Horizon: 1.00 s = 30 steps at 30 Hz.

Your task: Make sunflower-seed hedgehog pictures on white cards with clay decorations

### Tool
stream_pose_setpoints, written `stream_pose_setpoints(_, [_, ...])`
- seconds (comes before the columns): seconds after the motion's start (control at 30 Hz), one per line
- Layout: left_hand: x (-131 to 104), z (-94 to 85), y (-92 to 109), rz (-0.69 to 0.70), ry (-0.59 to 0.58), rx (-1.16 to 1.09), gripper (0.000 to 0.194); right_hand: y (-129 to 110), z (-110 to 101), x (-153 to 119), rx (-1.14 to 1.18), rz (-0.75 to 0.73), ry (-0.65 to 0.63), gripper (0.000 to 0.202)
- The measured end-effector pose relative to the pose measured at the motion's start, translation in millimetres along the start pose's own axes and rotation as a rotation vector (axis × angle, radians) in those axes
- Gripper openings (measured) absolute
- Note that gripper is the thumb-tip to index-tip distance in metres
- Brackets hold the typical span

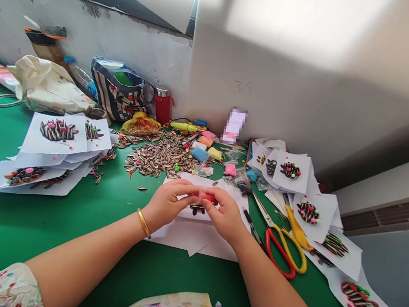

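Observation:
Over a stack of white paper point(180, 234), my two hands meet with their fingertips closed. My right hand point(227, 214) grips a small red lump of modelling clay point(208, 198). Clear plastic point(200, 193) shows at the lump's left end, and my left hand point(170, 200) pinches it between thumb and fingers. Just below my fingertips, part of a dark seed-and-clay figure point(197, 210) shows on the paper; the rest is hidden behind my hands. A black pen point(253, 228) lies along the paper's right edge.
Loose striped sunflower seeds point(156, 153) are heaped beyond my hands, beside colored clay packets point(200, 154). Open scissors point(283, 241) and a yellow utility knife point(295, 225) lie to the right. Papers bearing seed figures are stacked left point(42, 154) and right point(313, 200). A red bottle point(163, 107) stands behind.

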<state>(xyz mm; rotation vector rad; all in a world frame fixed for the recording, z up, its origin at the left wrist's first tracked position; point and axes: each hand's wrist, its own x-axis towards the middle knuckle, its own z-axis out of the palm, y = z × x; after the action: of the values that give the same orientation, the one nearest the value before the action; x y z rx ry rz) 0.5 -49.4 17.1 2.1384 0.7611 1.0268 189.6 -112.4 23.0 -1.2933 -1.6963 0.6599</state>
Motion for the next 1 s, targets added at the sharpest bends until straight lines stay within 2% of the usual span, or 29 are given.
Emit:
stream_pose_setpoints(0.23, [-1.1,0.1,4.8,0.037,-0.049,0.036,0.013,-9.1,-2.3,1.0,0.191,0.066,-0.167,0.028])
stream_pose_setpoints(0.37, [-0.2,-3.1,6.9,0.092,-0.057,0.058,0.010,-11.3,-4.3,1.8,0.236,0.103,-0.207,0.032])
stream_pose_setpoints(0.53, [-0.3,-5.9,5.8,0.189,-0.026,0.123,0.011,-7.0,-3.2,2.0,0.359,0.142,-0.183,0.033])
stream_pose_setpoints(0.67, [-1.3,-5.0,6.8,0.257,-0.005,0.170,0.012,-3.4,-1.2,2.1,0.407,0.189,-0.170,0.023])
stream_pose_setpoints(0.83, [-3.1,-1.7,7.7,0.240,-0.036,0.191,0.011,-3.9,-1.5,1.8,0.311,0.213,-0.134,0.015])
stream_pose_setpoints(1.0, [-4.8,0.7,5.4,0.309,-0.013,0.133,0.011,-7.9,-1.1,1.8,0.256,0.192,-0.118,0.008])
